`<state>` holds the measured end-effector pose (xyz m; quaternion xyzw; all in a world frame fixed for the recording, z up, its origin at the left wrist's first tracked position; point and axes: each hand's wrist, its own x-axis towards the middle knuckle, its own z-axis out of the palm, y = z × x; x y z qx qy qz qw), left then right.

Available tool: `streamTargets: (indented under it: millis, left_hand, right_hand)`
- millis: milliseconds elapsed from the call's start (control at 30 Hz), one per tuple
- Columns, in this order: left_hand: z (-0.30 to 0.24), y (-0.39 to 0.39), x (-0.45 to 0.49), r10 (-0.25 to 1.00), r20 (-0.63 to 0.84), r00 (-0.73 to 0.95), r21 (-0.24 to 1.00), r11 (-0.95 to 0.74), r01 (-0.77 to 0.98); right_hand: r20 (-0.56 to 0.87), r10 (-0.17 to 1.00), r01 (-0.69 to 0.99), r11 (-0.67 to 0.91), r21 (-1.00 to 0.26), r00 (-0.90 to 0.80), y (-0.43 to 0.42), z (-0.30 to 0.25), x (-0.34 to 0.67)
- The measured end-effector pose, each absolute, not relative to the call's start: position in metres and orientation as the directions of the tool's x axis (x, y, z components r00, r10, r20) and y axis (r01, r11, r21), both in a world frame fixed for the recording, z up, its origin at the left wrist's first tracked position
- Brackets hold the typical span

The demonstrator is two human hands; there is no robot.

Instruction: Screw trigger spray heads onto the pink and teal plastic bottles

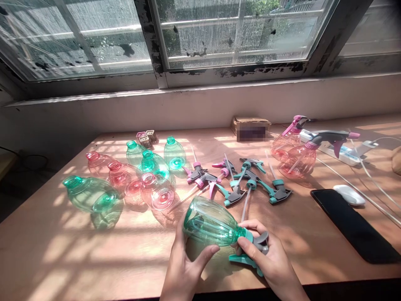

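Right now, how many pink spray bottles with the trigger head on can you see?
2. Both are at the right side of the table, by the power strip: one spray bottle farther back, a second spray bottle in front of it. None seems hidden.

green plastic spray bottle [211, 221] | teal-grey trigger head [255, 246] fitted (threads hidden) | tilted, head end lower-right

Glossy translucent green plastic spray bottle [210, 221]
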<state>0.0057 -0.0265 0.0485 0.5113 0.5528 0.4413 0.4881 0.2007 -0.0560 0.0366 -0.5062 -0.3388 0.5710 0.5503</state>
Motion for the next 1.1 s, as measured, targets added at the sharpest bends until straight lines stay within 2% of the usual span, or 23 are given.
streamTargets:
  millis: [333, 533, 1100]
  left_hand:
    - [0.0518, -0.0269, 0.0062, 0.991, -0.133, 0.008, 0.984, 0.131, 0.122]
    - [0.0541, -0.0264, 0.0070, 0.992, -0.123, 0.015, 0.984, 0.120, 0.134]
    - [0.0540, -0.0262, 0.0076, 0.994, -0.107, -0.001, 0.984, 0.106, 0.144]
  right_hand:
    - [-0.196, 0.975, -0.254, -0.163, -0.953, 0.109, -0.0565, 0.0377, 0.2017]
    - [-0.247, 0.962, -0.301, -0.202, -0.932, 0.119, -0.0564, 0.0416, 0.2005]
    - [-0.210, 0.969, -0.249, -0.172, -0.953, 0.133, -0.0561, 0.0438, 0.2013]
